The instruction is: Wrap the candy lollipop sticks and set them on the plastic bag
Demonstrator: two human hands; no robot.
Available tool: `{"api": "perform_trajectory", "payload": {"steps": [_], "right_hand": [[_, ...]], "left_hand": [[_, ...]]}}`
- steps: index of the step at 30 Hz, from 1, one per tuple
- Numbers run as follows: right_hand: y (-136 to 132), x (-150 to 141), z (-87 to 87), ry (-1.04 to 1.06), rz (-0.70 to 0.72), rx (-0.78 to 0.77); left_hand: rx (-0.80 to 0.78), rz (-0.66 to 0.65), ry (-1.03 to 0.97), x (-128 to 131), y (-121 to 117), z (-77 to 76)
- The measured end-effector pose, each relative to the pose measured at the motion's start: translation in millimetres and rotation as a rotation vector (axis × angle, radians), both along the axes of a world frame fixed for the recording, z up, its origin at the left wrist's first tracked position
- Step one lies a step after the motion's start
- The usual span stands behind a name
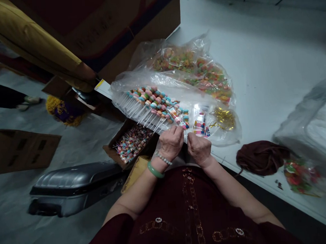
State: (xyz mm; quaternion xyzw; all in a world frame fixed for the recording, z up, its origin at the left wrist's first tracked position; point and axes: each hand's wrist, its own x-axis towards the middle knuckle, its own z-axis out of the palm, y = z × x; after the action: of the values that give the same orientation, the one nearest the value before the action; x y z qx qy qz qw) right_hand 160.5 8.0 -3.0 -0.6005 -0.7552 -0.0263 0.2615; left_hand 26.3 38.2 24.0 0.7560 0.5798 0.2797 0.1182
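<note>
While the left hand and the right hand are held almost touching at the near edge of a white table, both of them are bent over one clear plastic bag. Their fingers are curled inward, not spread, and the tips come to the thin plastic beside the candy sticks, but what exactly they pinch I cannot tell. The many candy sticks lie in rows inside this bag, too many for counting, with their white sticks pointing to the left. A second clear bag of gummy candies lies behind it, and there is one small bunch of gold ties on the right side. The left wrist has two bands: one green bangle and one beaded bracelet. One open cardboard box of more candy sticks sits just off the table edge, left of the hands, and one grey suitcase lies on the floor beyond it. To the right are one dark red yarn bundle and one small candy bag. The table surface continues far to the right, giving wide room on this side.
</note>
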Motion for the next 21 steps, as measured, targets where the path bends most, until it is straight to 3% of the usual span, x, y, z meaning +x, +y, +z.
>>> {"api": "perform_trajectory", "payload": {"steps": [5,10,14,18,21], "right_hand": [[-2.8,1.9,-2.2,-0.023,-0.010,0.128],[-4.0,-1.3,-4.1,0.108,-0.037,0.019],[7.2,-4.4,-7.6,0.557,-0.077,-0.255],[20.2,0.6,-7.1,1.187,-0.076,-0.608],[21.2,5.0,-3.6,1.335,-0.078,-0.651]], "left_hand": [[0.070,-0.034,0.243,3.1,1.4,-5.0],[0.149,-0.107,0.200,4.0,3.1,-17.7],[0.038,-0.090,-0.146,8.5,-4.4,-27.6],[-0.362,-0.056,-0.720,12.4,-14.5,-31.1],[-0.610,0.116,-1.086,12.0,-12.2,-26.3]]}}
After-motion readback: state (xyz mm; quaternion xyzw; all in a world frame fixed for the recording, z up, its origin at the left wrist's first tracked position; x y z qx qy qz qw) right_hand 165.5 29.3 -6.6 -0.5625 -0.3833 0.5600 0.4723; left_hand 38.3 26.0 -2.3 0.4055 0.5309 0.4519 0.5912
